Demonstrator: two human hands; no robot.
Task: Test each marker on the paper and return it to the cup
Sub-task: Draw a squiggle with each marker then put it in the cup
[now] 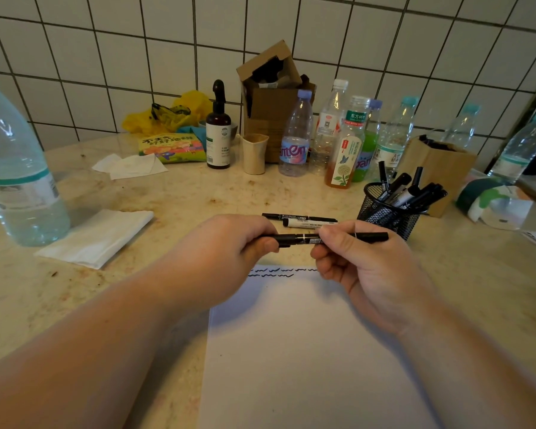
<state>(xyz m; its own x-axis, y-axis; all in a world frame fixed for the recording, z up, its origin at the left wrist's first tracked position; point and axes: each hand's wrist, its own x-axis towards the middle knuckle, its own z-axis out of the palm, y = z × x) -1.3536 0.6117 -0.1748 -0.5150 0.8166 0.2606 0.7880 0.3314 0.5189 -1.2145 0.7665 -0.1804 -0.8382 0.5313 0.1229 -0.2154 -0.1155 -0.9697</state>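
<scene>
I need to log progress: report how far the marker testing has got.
Done: two rows of dark squiggles on the white paper sheet. In hand: both hands grip one black marker. Left: two markers lying on the counter; markers in the black mesh cup show no test status.

One view only — a wide-angle head camera, looking forward and down, close over the white sheet of paper (307, 351) on the speckled beige stone counter (198, 193), with the white tiled wall (136, 41) behind — edges bowed.
</scene>
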